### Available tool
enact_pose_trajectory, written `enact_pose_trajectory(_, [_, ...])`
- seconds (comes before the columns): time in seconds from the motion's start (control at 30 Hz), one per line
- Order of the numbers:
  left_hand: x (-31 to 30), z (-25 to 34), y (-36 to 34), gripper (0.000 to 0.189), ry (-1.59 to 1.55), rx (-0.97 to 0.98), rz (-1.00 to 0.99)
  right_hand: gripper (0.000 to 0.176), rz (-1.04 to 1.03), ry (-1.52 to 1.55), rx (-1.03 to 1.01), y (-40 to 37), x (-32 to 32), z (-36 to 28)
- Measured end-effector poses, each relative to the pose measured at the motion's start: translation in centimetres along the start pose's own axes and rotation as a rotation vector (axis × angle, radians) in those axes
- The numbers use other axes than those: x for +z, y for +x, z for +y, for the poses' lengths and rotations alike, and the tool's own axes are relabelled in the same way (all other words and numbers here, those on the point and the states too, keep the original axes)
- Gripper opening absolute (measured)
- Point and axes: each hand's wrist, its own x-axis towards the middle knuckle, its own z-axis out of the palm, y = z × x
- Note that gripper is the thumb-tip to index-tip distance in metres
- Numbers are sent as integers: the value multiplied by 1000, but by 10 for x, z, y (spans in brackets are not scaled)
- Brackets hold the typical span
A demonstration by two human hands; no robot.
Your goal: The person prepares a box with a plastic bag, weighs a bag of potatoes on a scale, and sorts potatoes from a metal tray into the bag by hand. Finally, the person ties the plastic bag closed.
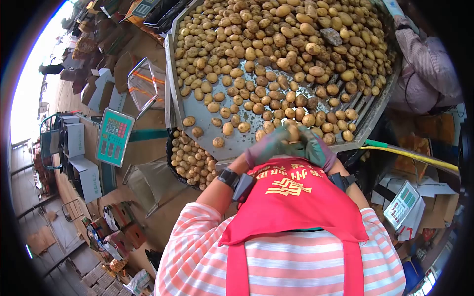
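Many brown and yellowish potatoes (276,39) cover a large metal sorting tray (197,106). At the tray's near edge, my left hand (269,148) wears a green and purple work glove, its fingers curled and slightly blurred. Opposite it, my right hand (317,149) is in a matching glove, with fingers bent inward. Between my fingertips sits a potato (292,132), and both hands appear closed on it. More potatoes lie just beyond my hands. Part of my fingers is hidden behind the red apron (296,197).
A black-lined container of potatoes (190,159) stands below the tray's left edge. Scales stand at left (114,138) and right (402,204). A yellow pole (410,157) juts out at right. Another person's striped sleeve (419,54) is beside the tray.
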Motion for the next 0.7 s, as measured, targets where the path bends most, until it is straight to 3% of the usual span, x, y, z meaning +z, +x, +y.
enact_pose_trajectory(0.03, [4, 10, -1, 51, -47, -112, -136, 37, 28, -168, -99, 6, -1, 10])
enact_pose_trajectory(0.07, [4, 14, 0, 51, -42, -104, -141, 31, 90, 53, 64, 1, -9, 12])
enact_pose_trajectory(0.1, [4, 16, -1, 51, -101, -282, -94, 25, 151, 277, 230, -8, -4, 0])
enact_pose_trajectory(0.13, [4, 17, -2, 51, -163, -463, -48, 18, 209, 310, 235, -16, -2, -10])
enact_pose_trajectory(0.17, [-1, 11, -2, 51, -163, -462, -57, 18, 218, 312, 231, -19, -10, -11])
enact_pose_trajectory(0.23, [-12, -6, 0, 49, 568, -208, 254, 17, 330, 397, 187, -32, -29, -10])
enact_pose_trajectory(0.27, [-13, -3, 4, 49, 562, -202, 238, 20, 405, 406, 115, -41, -26, -15])
enact_pose_trajectory(0.33, [-16, 5, 18, 52, 1110, -47, 246, 21, 431, 405, 82, -50, -44, -6])
enact_pose_trajectory(0.37, [-14, 5, 27, 52, 1105, -32, 238, 23, 441, 401, 61, -55, -53, -2])
enact_pose_trajectory(0.47, [-4, -3, 54, 54, 1271, 249, -85, 26, 503, 400, 62, -78, -58, -2])
enact_pose_trajectory(0.57, [26, 13, 87, 55, 1106, 234, -152, 26, 541, 487, 30, -103, -70, 9])
enact_pose_trajectory(0.63, [41, 17, 105, 55, 1098, 277, -81, 27, 538, 568, 46, -121, -73, 14])
enact_pose_trajectory(0.7, [49, 23, 123, 51, 1362, -4, -252, 27, 586, 615, 5, -130, -72, 22])
